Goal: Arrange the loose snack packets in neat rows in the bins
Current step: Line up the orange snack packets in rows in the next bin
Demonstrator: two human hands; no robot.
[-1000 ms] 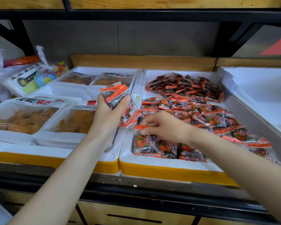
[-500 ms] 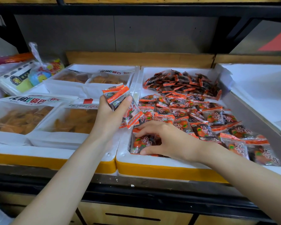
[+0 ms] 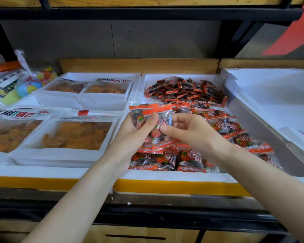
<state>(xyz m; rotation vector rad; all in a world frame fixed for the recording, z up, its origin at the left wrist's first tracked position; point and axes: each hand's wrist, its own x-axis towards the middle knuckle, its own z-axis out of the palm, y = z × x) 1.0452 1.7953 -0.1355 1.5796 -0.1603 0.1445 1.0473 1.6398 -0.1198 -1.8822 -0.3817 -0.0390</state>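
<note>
— Over the near left corner of the middle bin [image 3: 174,177], what are the hands doing?

— The left hand [image 3: 133,137] grips a small stack of packets [image 3: 144,114], orange tops upward. Its thumb lies across the front of the stack, with the rest of the hand wrapped behind. The right hand [image 3: 189,132] meets it from the right. Its fingers [image 3: 178,120] are curled, and with the thumb they pinch the clear side of the front packet [image 3: 166,118].

— Do the two hands touch?

— The thumb tips are just beside each other. Whether they touch, I cannot tell.

— Where are the other packets?

— They are all in that same white foam bin with the yellow front. A row of packets [image 3: 167,160] lies along its near edge, labels up and overlapping side by side, directly below the hands. More rows [image 3: 223,125] run back along the right wall. Against the far edge sits a loose heap [image 3: 184,92], jumbled at every angle.

— What stands beside it?

— Touching its left wall is a second bin [image 3: 42,172] with large bags [image 3: 74,135] of orange-brown snacks, two near and two far. To the right is a white-lined bin [image 3: 270,95]. All three sit on a dark shelf [image 3: 147,199]. At the far left corner lies a tied plastic bag [image 3: 33,81] of coloured things.
</note>
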